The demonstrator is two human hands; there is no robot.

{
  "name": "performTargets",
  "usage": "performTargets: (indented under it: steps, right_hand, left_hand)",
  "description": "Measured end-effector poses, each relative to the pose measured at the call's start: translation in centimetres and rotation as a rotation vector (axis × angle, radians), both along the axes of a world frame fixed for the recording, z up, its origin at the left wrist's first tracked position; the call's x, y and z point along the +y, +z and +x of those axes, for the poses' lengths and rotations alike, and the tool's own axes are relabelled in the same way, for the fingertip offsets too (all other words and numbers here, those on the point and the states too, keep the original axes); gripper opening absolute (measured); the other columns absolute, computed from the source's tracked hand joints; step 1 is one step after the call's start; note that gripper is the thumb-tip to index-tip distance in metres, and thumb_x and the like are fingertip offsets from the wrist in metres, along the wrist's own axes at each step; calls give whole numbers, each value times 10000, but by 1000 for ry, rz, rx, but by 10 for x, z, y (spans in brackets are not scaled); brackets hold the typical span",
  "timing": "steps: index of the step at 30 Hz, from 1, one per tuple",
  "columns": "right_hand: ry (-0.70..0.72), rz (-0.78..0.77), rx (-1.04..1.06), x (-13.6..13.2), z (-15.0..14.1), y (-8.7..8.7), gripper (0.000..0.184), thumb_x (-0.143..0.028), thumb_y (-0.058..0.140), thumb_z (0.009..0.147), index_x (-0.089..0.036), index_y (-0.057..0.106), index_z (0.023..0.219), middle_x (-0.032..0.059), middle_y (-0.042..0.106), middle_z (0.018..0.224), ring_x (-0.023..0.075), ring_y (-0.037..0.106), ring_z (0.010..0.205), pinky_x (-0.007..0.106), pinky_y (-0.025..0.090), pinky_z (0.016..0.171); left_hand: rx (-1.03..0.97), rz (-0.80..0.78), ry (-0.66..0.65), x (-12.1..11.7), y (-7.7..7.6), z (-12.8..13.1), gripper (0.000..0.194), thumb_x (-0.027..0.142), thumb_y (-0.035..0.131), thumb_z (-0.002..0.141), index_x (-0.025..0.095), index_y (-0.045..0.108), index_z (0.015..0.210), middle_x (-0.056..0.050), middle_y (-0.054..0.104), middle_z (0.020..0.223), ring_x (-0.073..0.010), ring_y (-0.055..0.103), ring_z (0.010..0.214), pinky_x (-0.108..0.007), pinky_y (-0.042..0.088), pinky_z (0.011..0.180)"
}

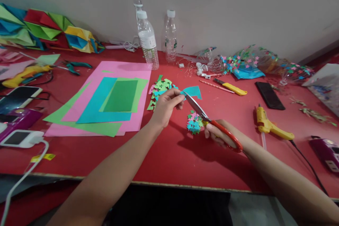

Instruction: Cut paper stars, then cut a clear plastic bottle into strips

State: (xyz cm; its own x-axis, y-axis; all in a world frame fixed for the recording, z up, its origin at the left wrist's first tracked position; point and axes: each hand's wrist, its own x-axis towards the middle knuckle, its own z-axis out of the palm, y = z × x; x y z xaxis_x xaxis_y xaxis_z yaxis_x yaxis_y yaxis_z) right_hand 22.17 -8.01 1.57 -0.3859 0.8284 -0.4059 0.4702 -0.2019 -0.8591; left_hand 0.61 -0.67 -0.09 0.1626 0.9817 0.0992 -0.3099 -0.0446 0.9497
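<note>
My right hand (221, 135) grips a pair of red-handled scissors (197, 106), whose blades point up and left. Their tips meet a small piece of blue paper (183, 93) pinched between the thumb and fingers of my left hand (167, 107). Just behind it lies a larger blue paper scrap (194, 91) on the table. Below the blades sits a small heap of colored paper stars (194, 123). Green, pink and blue paper offcuts (162, 86) are piled behind my left hand, which partly hides them.
Pink, green and blue paper sheets (120, 95) lie left on the red table (164, 162). Plastic bottles (148, 42) stand at the back. A yellow utility knife (234, 88), a black phone (270, 95) and a yellow glue gun (272, 127) lie right. Pliers (75, 66) rest far left.
</note>
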Motion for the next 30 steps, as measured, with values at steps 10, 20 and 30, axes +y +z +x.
performTargets:
  steps: [10,20,30]
  right_hand:
    - [-2,5,50,-3,-1,-9,584,-733,449,862,-172,556,744,-81,404,443,67,398,324,196,340,365]
    - [-36,-2,37,-4,-4,-8,629,-788,451,822,-173,554,738,-78,402,441,67,400,322,195,342,356]
    - [-69,-1,-60,-3,-10,1,600,-774,505,784,-182,537,690,-69,412,464,69,415,332,203,333,354]
  left_hand:
    - [-8,-14,-17,-3,-2,4,157,256,661,788,191,575,674,46,559,587,-57,504,524,-200,416,548]
    - [-79,-70,-31,-6,-3,8,182,251,678,773,184,555,657,42,569,586,-60,504,539,-200,409,552]
    - [-75,-76,-36,-5,-2,6,158,242,686,755,182,567,671,49,573,581,-57,505,531,-199,403,550]
